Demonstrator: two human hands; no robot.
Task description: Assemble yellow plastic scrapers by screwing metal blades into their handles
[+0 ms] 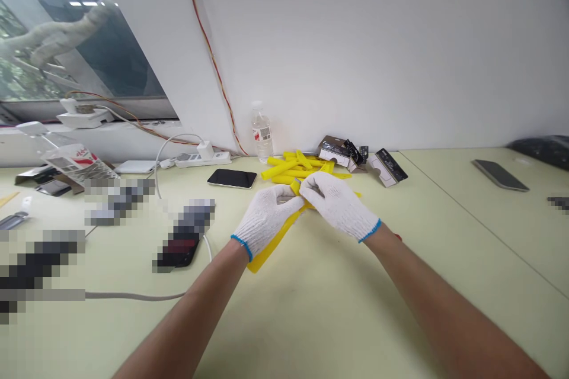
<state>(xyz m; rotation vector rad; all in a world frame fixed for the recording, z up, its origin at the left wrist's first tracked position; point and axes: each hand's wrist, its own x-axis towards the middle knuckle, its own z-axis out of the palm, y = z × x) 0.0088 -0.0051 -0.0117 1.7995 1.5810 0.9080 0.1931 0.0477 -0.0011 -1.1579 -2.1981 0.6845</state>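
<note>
Both of my hands wear white knitted gloves with blue cuffs and meet over the middle of the table. My left hand (269,213) is closed round a long, flat yellow plastic piece (267,254), which slants down and left beneath it. Fingers of my right hand (335,201) are pinched together at the upper end of this piece. Between the hands a small greyish bit (297,181) shows at the yellow tip; what the right fingertips grip is hidden. Just beyond the hands lies a heap of yellow plastic pieces (284,170), some rolled or tube-like.
Behind the heap stands a water bottle (262,136). Opened black card packs (335,151) lie right of it, with another card (389,167) alongside. A phone (232,178) is at left, another (500,174) at far right. A power strip (202,159) and white cable (133,296) occupy the left side.
</note>
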